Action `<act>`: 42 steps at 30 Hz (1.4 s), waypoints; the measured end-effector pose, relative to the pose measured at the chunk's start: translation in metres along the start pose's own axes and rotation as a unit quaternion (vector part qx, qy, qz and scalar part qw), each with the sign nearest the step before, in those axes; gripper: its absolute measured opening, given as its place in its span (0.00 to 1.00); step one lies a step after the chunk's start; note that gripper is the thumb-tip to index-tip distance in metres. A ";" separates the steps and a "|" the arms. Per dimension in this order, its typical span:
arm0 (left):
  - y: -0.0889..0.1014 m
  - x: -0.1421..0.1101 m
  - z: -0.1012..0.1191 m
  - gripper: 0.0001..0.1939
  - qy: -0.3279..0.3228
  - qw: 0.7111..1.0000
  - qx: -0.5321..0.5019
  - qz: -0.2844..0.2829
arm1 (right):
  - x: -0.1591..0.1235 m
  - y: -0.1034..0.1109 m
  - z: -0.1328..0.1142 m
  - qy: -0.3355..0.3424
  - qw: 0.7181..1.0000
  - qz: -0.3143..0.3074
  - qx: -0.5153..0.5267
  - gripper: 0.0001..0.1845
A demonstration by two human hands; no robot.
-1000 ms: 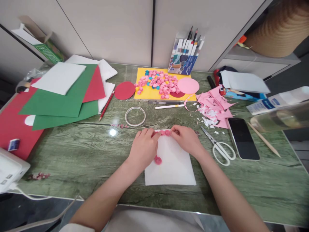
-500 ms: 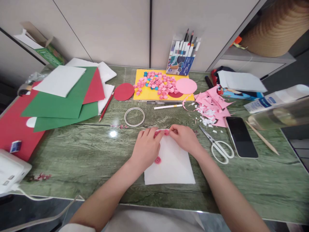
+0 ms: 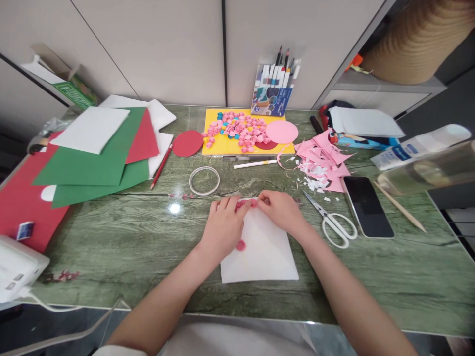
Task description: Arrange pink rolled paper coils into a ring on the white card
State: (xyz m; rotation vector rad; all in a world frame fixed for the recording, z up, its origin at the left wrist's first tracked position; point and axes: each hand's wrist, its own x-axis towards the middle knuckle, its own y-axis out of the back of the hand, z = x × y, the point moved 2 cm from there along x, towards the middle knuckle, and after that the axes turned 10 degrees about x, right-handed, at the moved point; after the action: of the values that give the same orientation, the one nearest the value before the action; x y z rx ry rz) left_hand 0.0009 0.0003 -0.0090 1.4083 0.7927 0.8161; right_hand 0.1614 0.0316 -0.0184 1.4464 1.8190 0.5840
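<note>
A white sheet of paper (image 3: 269, 254) lies in front of me near the table's front edge. My left hand (image 3: 224, 223) rests on its upper left part, fingers stretched out, the index fingertip against the pinkish-red paper coils at the top edge. One such coil (image 3: 254, 202) shows between my two hands; another, partly covered, is beside it under the left fingers. Just to its right, my right hand (image 3: 281, 210) is closed in a pinch at the top edge; what the fingertips hold is hidden. A separate rolled paper coil (image 3: 241, 245) sits lower on the sheet, next to my left hand.
Behind are a tape roll (image 3: 204, 180), a white pen (image 3: 255, 164) and many small pink pieces (image 3: 245, 129) on yellow paper (image 3: 218, 148). Scissors (image 3: 336, 225), a phone (image 3: 367, 207) and pink scraps (image 3: 322, 158) lie right; green sheets (image 3: 92, 168) and a red pencil (image 3: 162, 166) left.
The whole view has shifted slightly. Both hands keep nearly the same place on the paper, and the coils have not visibly moved.
</note>
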 end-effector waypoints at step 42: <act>0.002 -0.004 0.021 0.23 0.018 0.997 0.071 0.039 | 0.004 0.006 0.029 -0.003 0.941 0.007 0.337 0.17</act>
State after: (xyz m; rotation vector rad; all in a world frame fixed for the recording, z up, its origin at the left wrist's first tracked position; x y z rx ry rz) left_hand 0.0169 -0.0142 -0.0068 1.5625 0.8414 0.8615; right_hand 0.1874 0.0344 -0.0332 1.8857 2.1139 -0.0680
